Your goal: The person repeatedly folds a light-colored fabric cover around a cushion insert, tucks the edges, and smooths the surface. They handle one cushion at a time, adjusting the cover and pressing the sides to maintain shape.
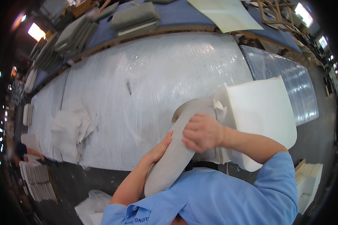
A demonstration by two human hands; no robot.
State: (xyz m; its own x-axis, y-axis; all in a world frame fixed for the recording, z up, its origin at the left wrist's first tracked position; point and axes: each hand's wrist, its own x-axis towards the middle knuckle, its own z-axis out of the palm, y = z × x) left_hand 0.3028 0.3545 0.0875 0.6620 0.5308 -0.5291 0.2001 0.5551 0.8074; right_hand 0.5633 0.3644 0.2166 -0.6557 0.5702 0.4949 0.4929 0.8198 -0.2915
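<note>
A long, light grey fabric-covered cushion stands tilted on its edge, its near end leaning against my blue shirt. Along its left side lies my left hand, gripping the edge; some of its fingers are hidden. On the upper face my right hand is closed in a fist, slightly blurred; whatever its fingers hold is hidden. At the cushion's far end a white scrap sticks out. Just right of it, a large white foam pad with rounded corners lies on the table's edge.
The table is wrapped in shiny plastic film. A crumpled pale fabric piece lies at left. Behind runs a blue bench with stacked grey cushions and a cream sheet. White panels stand at lower right. Another person's arm shows far left.
</note>
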